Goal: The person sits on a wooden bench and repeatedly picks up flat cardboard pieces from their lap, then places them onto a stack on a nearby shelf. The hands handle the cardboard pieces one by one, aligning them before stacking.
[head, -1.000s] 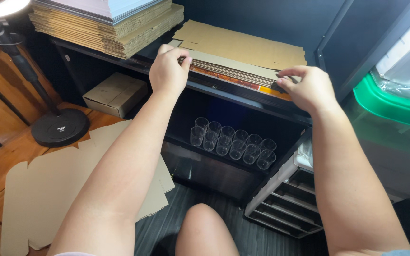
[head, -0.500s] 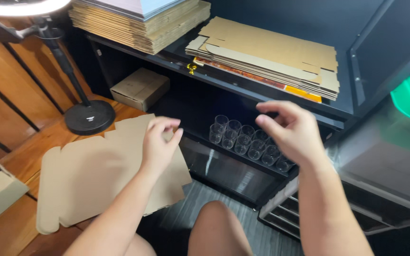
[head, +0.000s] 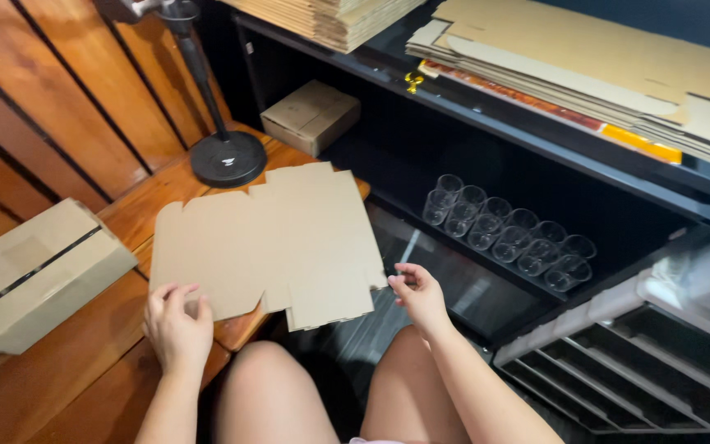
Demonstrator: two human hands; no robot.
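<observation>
Flat cardboard sheet (head: 277, 242) lay unfolded on wooden table (head: 67, 370). Left hand (head: 178, 329) pinched its near edge, right hand (head: 421, 298) its right corner. 0 folds made; all folding remained.

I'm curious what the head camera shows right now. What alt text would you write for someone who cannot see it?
A seated person's left hand and right hand grip the near edges of a flat cardboard box blank lying on a wooden table. A black shelf behind holds cardboard stacks above rows of clear cups; a folded box sits at left.
</observation>
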